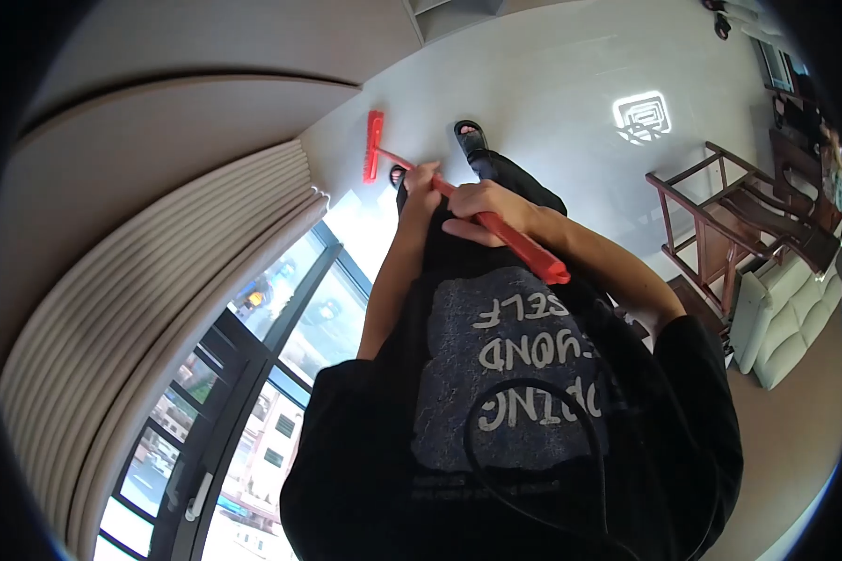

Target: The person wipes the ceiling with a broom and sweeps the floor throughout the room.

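Head view: black lens rim cuts off the corners; both hands cover stretches of the broom's handle (522,245), and the left foot is mostly hidden. Bristle detail too small to tell. Broom (373,147) is all red: narrow bar head, long pole slanting back to the chest. Left hand (424,178) closed around the pole nearer the head, right hand (489,208) gripping higher up. Head sits by the left edge of the pale glossy floor (552,103), near the curtain (159,252); wooden chair (720,210) at the right edge.
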{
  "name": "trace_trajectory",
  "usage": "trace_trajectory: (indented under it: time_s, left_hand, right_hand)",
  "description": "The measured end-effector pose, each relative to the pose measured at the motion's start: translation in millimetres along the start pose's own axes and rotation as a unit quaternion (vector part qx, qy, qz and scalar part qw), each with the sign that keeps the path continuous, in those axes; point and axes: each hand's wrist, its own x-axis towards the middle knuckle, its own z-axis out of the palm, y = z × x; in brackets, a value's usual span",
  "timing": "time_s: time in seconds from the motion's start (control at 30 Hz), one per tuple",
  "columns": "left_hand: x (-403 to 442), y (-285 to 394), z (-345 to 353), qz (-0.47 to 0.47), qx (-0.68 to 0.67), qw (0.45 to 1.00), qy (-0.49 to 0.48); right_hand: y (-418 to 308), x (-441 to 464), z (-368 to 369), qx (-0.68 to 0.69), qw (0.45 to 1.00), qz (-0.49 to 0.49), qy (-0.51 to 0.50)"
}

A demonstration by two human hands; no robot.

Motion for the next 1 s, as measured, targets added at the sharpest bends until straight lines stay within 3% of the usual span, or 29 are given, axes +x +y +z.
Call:
trace_trajectory:
  time_s: [0.07, 0.1, 0.13, 0.2, 0.27, 0.3, 0.4, 0.43, 0.47, 0.53, 0.6, 0.63, 0.67, 0.7, 0.73, 0.77, 0.8, 0.87, 0.9, 0.93, 1.0]
  left_hand:
    - [15, 72, -46, -0.098, -0.253, 0.955, 0.124]
    - [24, 81, -62, -0.286, -0.354, 0.879, 0.140]
    - [35, 80, -83, -0.457, -0.437, 0.760, 0.150]
    - [43, 73, -119, -0.456, -0.373, 0.800, 0.109]
    - [49, 41, -139, -0.488, -0.488, 0.708, 0.147]
    - [61, 24, -148, -0.569, -0.440, 0.675, 0.168]
    - [56, 7, -161, -0.523, -0.441, 0.718, 0.130]
    - [56, -2, -158, -0.504, -0.391, 0.765, 0.090]
    - [54, -8, -154, -0.506, -0.395, 0.761, 0.093]
    - [57, 4, -141, -0.434, -0.329, 0.839, 0.014]
    - [67, 41, -124, -0.506, -0.453, 0.734, -0.002]
    - [73, 47, -99, -0.447, -0.432, 0.784, -0.011]
    - [72, 52, -83, -0.482, -0.476, 0.736, -0.025]
    - [71, 60, -62, -0.430, -0.445, 0.784, -0.056]
    - [77, 37, -21, -0.560, -0.471, 0.681, -0.033]
    - [79, 53, -6, -0.562, -0.459, 0.687, -0.037]
    - [67, 70, 1, -0.409, -0.442, 0.797, -0.043]
    - [85, 88, 13, -0.590, -0.444, 0.673, -0.041]
    - [84, 67, 26, -0.599, -0.418, 0.676, -0.100]
    - [83, 76, 19, -0.600, -0.419, 0.675, -0.093]
    - [76, 107, 3, -0.384, -0.467, 0.796, -0.028]
  right_hand:
    - [-15, 19, 0, 0.017, 0.998, -0.058, 0.004]
    - [-17, 27, 5, 0.016, 0.998, -0.064, -0.004]
    - [-15, 39, 12, 0.012, 0.997, -0.073, -0.013]
    - [-9, 62, 28, 0.034, 0.995, -0.090, -0.007]
    - [7, 84, 46, 0.016, 0.994, -0.104, -0.018]
    - [19, 88, 55, 0.010, 0.994, -0.106, -0.010]
    - [40, 107, 77, 0.018, 0.998, -0.051, 0.043]
    - [39, 110, 84, 0.041, 0.997, -0.045, 0.040]
    - [40, 114, 86, 0.060, 0.997, -0.041, 0.038]
    - [47, 110, 73, 0.057, 0.998, -0.033, 0.017]
    - [41, 87, 55, 0.056, 0.998, 0.003, -0.006]
    - [50, 72, 48, 0.037, 0.999, 0.007, 0.009]
    - [55, 52, 43, 0.022, 0.999, 0.011, 0.021]
    - [42, 36, 27, 0.040, 0.998, 0.042, 0.024]
    - [26, 27, 5, 0.056, 0.996, 0.067, 0.028]
    - [13, 17, -8, 0.053, 0.996, 0.063, 0.026]
    - [1, 6, -16, 0.023, 0.995, 0.086, 0.052]
    - [-1, -1, -29, -0.010, 0.992, 0.101, 0.072]
    - [1, -5, -33, -0.012, 0.994, 0.083, 0.068]
    - [0, -10, -37, -0.012, 0.996, 0.067, 0.064]
    - [-5, -7, -47, -0.032, 0.996, 0.067, 0.054]
